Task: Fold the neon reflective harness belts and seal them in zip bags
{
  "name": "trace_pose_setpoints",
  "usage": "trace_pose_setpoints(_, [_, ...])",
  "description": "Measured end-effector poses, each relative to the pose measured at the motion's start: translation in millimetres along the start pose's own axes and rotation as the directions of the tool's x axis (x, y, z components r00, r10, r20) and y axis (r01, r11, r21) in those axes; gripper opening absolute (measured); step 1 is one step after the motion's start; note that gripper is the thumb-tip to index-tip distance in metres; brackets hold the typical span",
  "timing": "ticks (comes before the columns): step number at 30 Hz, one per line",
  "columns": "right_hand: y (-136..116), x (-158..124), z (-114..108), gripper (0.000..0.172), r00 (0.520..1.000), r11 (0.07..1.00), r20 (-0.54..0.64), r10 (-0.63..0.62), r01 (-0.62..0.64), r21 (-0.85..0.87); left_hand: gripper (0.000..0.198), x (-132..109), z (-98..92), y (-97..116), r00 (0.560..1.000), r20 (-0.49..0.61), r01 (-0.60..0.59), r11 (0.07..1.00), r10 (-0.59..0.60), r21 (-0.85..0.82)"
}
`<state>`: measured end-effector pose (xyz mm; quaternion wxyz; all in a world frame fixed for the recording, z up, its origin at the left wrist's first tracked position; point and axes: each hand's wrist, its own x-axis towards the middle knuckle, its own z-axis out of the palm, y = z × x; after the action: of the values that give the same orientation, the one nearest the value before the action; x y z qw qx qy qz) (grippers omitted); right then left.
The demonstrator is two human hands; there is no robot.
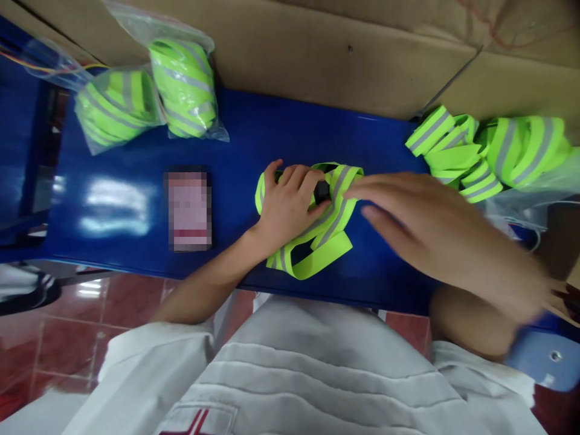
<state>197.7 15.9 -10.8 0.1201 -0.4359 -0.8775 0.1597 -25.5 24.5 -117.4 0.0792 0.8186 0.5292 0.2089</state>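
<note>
A fluorescent yellow-green strap with a grey reflective stripe (333, 223) lies in loose loops on the blue table, close to its front edge. My left hand (292, 202) is curled over the left part of these loops and holds them down. A small black piece, perhaps a buckle (322, 192), shows beside its fingers. My right hand (408, 211) reaches in from the right, slightly blurred. Its fingers are stretched out, thumb apart, with the fingertips at the strap's upper right edge; whether they press on it I cannot tell.
Two clear bags of similar straps (183, 90) lie at the back left. More folded straps (457, 151) are piled at the back right, partly on plastic. A pixelated flat rectangular item (189, 208) lies left of my left hand. Cardboard (317, 54) lines the blue table's (254, 121) back.
</note>
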Motion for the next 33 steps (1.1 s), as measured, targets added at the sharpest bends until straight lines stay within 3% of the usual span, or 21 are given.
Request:
trace_pose_setpoints(3, [9, 22, 31, 0.043, 0.994, 0.982, 0.089, 0.061, -0.044, -0.181, 0.036, 0, 0.7, -4, 0.999, -0.025, -0.025, 1.000, 0.025, -0.008])
trace_pose_setpoints(7, [20, 39, 57, 0.046, 0.982, 0.956, 0.057, 0.183, -0.164, -0.244, 0.024, 1, -3.7, -7, 0.997, -0.056, -0.048, 0.996, 0.045, -0.071])
trace_pose_setpoints(11, [36, 35, 41, 0.039, 0.970, 0.987, 0.196, 0.146, -0.128, -0.098, 0.014, 3, -13.6, -6, 0.998, -0.046, -0.048, 0.985, 0.041, -0.167])
trace_pose_setpoints(14, [52, 33, 28, 0.038, 0.962, 0.993, 0.266, 0.066, -0.089, 0.074, 0.020, 4, -22.0, -5, 0.999, -0.013, -0.050, 0.964, 0.049, -0.260])
trace_pose_setpoints(18, [64, 40, 28, 0.036, 0.934, 0.959, 0.356, 0.021, -0.120, 0.257, 0.027, 6, -28.1, -7, 0.998, 0.017, -0.045, 0.947, 0.054, -0.319])
trace_pose_setpoints(28, [47, 44, 22, 0.035, 0.924, 0.984, 0.371, 0.097, -0.146, 0.106, 0.026, 0, -13.6, -4, 0.966, -0.068, -0.249, 0.967, 0.251, 0.048])
trace_pose_setpoints(33, [35, 42, 18, 0.032, 0.913, 0.980, 0.400, 0.079, -0.144, 0.134, 0.020, 0, -19.8, -4, 0.899, -0.168, -0.388, 0.914, 0.404, 0.120])
